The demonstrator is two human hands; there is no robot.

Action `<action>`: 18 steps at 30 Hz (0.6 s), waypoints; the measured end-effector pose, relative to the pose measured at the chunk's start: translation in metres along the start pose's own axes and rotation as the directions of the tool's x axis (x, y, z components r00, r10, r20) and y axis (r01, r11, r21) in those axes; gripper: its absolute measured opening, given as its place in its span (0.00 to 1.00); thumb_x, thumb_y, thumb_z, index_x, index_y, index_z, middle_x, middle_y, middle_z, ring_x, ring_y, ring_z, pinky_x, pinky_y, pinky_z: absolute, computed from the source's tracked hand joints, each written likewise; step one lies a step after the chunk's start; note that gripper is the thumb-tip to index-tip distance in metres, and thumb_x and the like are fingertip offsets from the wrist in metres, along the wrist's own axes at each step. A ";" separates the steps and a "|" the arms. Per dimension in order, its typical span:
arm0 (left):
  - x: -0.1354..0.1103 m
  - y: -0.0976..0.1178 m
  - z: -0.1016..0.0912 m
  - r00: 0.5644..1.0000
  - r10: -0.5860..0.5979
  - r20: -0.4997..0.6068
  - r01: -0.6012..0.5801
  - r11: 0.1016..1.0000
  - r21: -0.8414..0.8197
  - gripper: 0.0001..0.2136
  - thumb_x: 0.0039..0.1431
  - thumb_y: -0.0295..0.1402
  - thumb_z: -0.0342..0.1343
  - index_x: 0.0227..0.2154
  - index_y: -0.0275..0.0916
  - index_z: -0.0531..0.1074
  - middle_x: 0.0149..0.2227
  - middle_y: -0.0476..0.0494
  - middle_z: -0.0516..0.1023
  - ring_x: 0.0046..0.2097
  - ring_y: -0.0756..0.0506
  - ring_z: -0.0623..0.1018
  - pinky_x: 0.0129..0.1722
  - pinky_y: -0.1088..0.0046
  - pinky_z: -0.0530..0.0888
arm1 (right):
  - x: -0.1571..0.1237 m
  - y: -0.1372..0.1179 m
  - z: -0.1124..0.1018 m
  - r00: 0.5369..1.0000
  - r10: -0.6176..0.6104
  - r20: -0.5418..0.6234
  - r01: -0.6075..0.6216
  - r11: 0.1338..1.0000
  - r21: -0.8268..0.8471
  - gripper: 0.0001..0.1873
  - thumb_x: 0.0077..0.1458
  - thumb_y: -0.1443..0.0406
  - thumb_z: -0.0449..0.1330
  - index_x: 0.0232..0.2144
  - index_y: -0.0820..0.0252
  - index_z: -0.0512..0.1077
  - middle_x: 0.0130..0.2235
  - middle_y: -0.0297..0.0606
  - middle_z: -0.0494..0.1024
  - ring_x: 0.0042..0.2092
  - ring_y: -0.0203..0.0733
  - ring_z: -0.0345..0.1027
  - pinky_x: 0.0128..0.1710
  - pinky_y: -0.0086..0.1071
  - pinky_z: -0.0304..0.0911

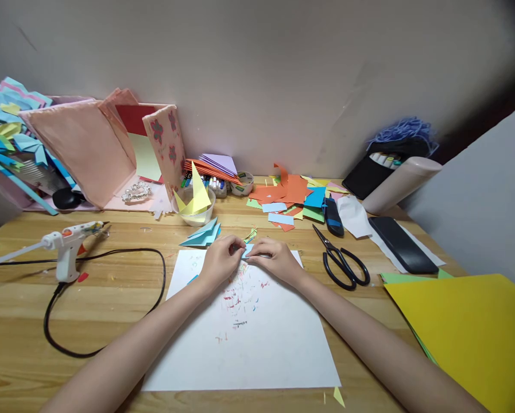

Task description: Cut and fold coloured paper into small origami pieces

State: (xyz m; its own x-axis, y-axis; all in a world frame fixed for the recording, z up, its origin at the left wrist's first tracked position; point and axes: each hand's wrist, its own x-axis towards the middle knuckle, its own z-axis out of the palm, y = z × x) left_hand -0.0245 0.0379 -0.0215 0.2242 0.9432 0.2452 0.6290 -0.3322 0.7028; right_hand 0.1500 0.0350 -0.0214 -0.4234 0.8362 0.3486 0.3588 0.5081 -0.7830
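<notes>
Between my hands is a small piece of light blue paper (249, 250), pinched from both sides over the far edge of a white sheet (278, 344). My left hand (223, 259) has its fingers closed on the paper's left side. On the right side, the fingers of my right hand (275, 259) press together on the same piece, hiding part of it. Marker smudges cover the middle of the white sheet. Just beyond my left hand lie folded light blue paper pieces (202, 234). A small yellow-green scrap (251, 234) sits behind the held paper.
At left stands a white glue gun (68, 252) with a looping black cable (164, 275). Black-handled scissors (341, 261), a box cutter (333, 217) and a phone (401, 244) lie at right. Behind are coloured paper scraps (283, 192) and a tub (209, 209). Yellow sheets (468, 327) lie front right.
</notes>
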 end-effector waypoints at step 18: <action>0.015 -0.008 -0.022 0.951 0.116 0.286 -0.094 0.992 -0.090 0.08 0.49 0.38 0.56 0.24 0.40 0.76 0.29 0.47 0.76 0.31 0.49 0.72 0.31 0.75 0.65 | 0.000 -0.003 0.000 0.999 0.028 -0.022 -0.031 0.982 -0.185 0.05 0.55 0.64 0.56 0.28 0.57 0.70 0.31 0.36 0.72 0.36 0.40 0.65 0.36 0.32 0.59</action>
State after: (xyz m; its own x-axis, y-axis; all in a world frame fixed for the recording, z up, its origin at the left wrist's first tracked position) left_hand -0.0424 0.0553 -0.0090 0.4988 0.8578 0.1242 0.5357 -0.4178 0.7338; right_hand 0.1490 0.0332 -0.0195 -0.3950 0.8543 0.3380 0.5197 0.5111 -0.6846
